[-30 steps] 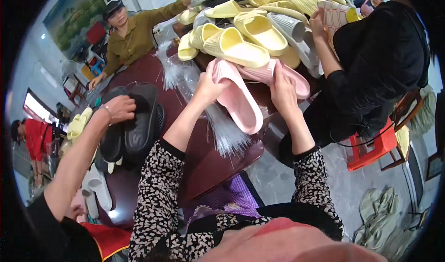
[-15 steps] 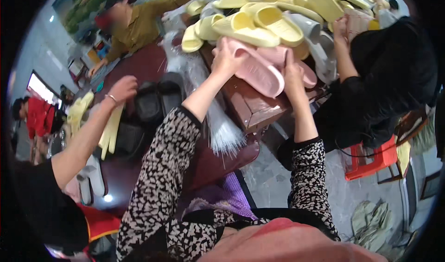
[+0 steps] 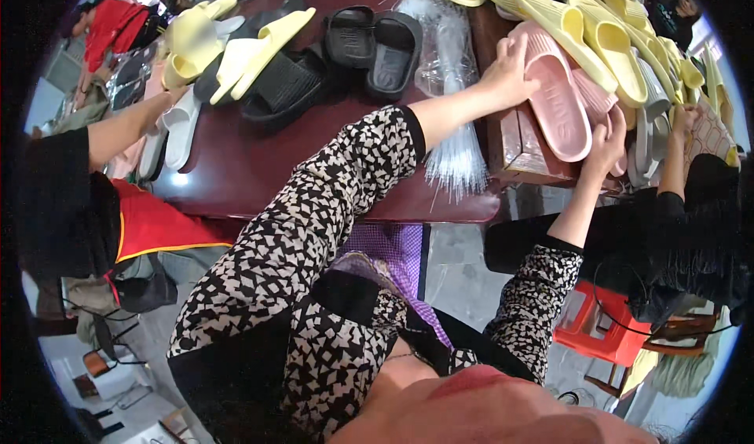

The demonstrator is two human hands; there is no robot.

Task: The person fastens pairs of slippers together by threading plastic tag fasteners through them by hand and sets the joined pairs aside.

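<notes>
My left hand (image 3: 509, 77) is closed on the strap end of a pink slide sandal (image 3: 561, 122), its bare sole tilted toward me. Behind it and partly hidden is a second pink slide (image 3: 592, 92). My right hand (image 3: 603, 141) has its fingers curled round that second one, near the first slide's heel. Both slides are just over the edge of a brown box-like stand (image 3: 525, 147). Close behind them lies a heap of yellow slides (image 3: 620, 51), with some grey slides (image 3: 650, 118) beside it.
Left of the stand, a bundle of thin clear plastic strands (image 3: 458, 165) lies on the dark red table (image 3: 377, 173). Black slides (image 3: 393, 51) and more yellow slides (image 3: 263, 51) are further left. A person's arm (image 3: 129, 126) reaches in there; another's (image 3: 674, 149) is at right. A red stool (image 3: 597, 326) stands below.
The view has swung left, so the table and stand appear further right. Both hands keep hold of the pink slides. The left person's hand has drawn back from above the black slides.
</notes>
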